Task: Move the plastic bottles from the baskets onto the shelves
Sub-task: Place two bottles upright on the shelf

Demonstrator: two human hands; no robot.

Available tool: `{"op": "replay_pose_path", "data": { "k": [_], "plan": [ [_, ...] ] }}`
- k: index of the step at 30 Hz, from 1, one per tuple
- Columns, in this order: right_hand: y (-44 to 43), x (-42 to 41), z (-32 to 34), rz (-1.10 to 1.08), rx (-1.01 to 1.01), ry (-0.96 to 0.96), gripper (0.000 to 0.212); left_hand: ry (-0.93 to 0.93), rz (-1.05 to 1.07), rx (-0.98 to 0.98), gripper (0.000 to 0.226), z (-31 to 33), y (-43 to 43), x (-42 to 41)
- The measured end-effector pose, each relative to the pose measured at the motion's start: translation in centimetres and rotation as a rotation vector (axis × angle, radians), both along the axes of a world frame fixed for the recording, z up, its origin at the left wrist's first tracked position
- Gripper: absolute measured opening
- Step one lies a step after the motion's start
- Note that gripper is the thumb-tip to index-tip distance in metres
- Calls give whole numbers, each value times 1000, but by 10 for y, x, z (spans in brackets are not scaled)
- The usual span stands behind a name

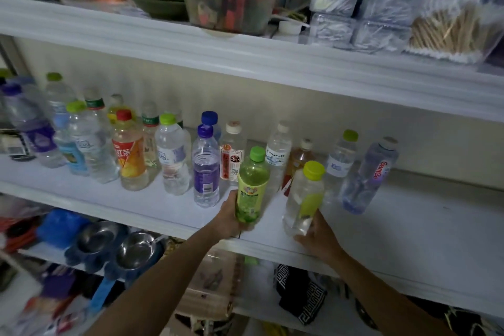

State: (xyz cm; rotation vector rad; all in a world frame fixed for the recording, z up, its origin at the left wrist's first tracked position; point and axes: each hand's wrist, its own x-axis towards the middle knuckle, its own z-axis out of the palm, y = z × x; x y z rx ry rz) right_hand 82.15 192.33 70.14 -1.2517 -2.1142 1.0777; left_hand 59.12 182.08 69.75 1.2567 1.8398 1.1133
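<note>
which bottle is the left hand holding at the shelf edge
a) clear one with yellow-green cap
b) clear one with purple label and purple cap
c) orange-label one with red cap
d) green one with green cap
d: the left hand is wrapped around the base of the green bottle with the green cap, while the right hand holds the clear bottle with the yellow-green cap.

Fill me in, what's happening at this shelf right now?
A person is stocking the middle shelf with plastic bottles. The left hand grips a green bottle at its base, and the right hand grips a clear bottle with a yellow-green cap; both are at the shelf's front edge. A crowd of bottles already stands upright further back and to the left. The shelf's right end is bare.
</note>
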Motion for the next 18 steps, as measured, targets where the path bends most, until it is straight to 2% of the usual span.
{"op": "replay_pose_path", "data": {
  "k": [3,7,10,12,14,16,18],
  "plan": [
    [2,-3,-4,16,4,-40,70,-1,78,10,95,-6,2,-1],
    [-4,-12,-8,-68,-20,-58,102,219,254,47,102,-6,6,16],
    [3,-10,-6,77,-82,-31,120,204,215,46,101,-9,7,16],
    [7,-5,-2,170,-170,57,109,115,86,51,95,-8,4,8],
    [8,-2,-2,126,-196,91,92,3,30,75,82,-8,0,0],
    [3,-8,-5,23,-167,92,87,3,79,104,75,-11,-2,-2],
    [-6,-19,-6,-114,-60,42,94,4,168,98,74,-11,-1,6]
  ]
}}
